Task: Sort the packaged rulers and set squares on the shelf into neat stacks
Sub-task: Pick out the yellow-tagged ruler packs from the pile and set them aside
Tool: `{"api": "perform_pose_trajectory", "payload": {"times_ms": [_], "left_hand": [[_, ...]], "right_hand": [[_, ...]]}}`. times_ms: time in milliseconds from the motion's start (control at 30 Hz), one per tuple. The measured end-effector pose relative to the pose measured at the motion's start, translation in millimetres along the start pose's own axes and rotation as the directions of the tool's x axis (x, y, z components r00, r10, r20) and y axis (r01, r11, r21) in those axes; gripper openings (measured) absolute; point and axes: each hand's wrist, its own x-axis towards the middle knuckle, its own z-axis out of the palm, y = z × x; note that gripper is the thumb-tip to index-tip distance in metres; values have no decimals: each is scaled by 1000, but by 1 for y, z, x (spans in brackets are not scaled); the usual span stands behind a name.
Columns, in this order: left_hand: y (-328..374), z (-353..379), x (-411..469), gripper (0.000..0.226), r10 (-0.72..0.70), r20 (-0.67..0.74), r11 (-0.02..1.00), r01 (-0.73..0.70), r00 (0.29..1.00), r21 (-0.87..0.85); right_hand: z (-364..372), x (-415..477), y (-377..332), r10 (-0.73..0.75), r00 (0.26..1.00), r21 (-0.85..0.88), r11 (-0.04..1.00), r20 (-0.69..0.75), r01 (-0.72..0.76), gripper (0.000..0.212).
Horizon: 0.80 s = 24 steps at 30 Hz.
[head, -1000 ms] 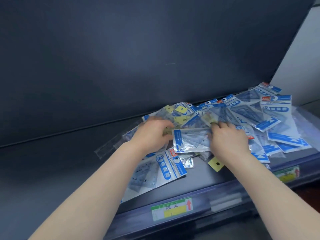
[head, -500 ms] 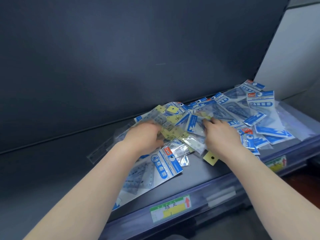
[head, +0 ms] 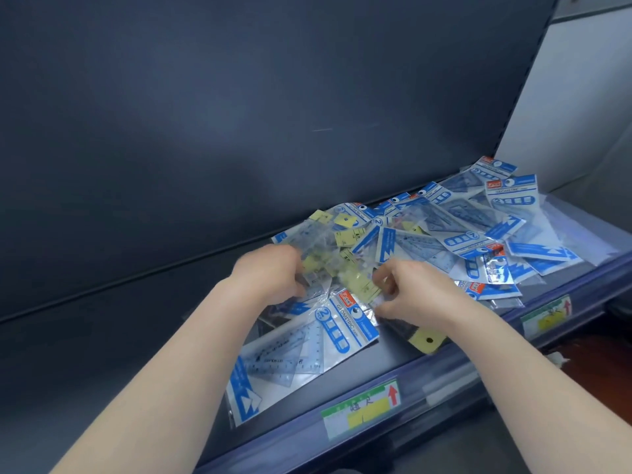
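A jumbled pile of blue-and-white set square packs [head: 455, 234] covers the right half of the dark shelf [head: 102, 343]. Mixed into its middle are clear ruler packs with yellow header tags [head: 345, 239]. My left hand [head: 270, 271] and my right hand [head: 413, 290] are both curled into the pile's near side, fingers closed on a bunch of the yellow-tagged clear ruler packs [head: 355, 282] between them. One set square pack [head: 297, 350] lies flat in front of my left hand. Another yellow-tagged pack [head: 427, 340] sticks out under my right wrist.
The shelf's blue front rail [head: 444, 367] carries price labels [head: 362, 408], one more label [head: 547, 316] further right. A dark back panel [head: 273, 97] rises behind the pile. Clear empty sleeves [head: 581, 220] lie at the far right, by a pale wall [head: 581, 97].
My right hand has let go of the blue set square pack it held a second ago. Both hands have drawn nearer together onto the yellow-tagged ruler packs.
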Motion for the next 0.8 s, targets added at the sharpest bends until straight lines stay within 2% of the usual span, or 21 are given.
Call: {"api": "perform_pose_trajectory", "payload": {"times_ms": [67,167,267,333,433,500,567,633,700,733,767,800], "left_hand": [[-3,0,0,25,1,-15,1000,-1,1000,2],[-3,0,-2,20,-4,-84,1000,6,996,14],[1,2,-6,20,4,-274,997,-24,962,-68],[5,2,-6,27,89,-368,986,-135,925,-101],[16,-1,-4,41,263,-283,957,-286,922,-41],[24,0,0,37,273,-244,959,-283,931,-9],[34,1,6,23,261,-268,959,-280,928,-36],[50,0,13,12,182,-321,962,-236,929,-137],[65,-5,22,20,-8,-357,960,-93,934,-263],[71,-6,27,24,-102,-340,938,-24,935,-345],[77,-8,31,26,-172,-304,902,25,937,-432],[83,-9,35,23,-201,-262,858,41,944,-512]], "right_hand": [[0,-6,0,-4,998,28,1000,69,3,46],[0,-7,4,-1,998,25,1000,58,0,38],[-3,-6,4,2,993,107,994,-117,10,22],[-7,-6,2,-7,969,125,991,-246,39,18],[-16,-5,0,-75,950,80,991,-304,104,18],[-26,-3,5,-106,950,68,989,-295,131,18],[-36,0,13,-110,947,94,985,-301,144,17],[-45,4,24,-119,902,26,990,-414,142,19],[-50,7,36,-133,770,-63,991,-624,119,29],[-52,7,40,-140,716,-65,989,-684,131,28],[-55,7,43,-142,704,-50,987,-696,150,21],[-57,7,44,-138,740,-7,984,-658,177,14]]}}
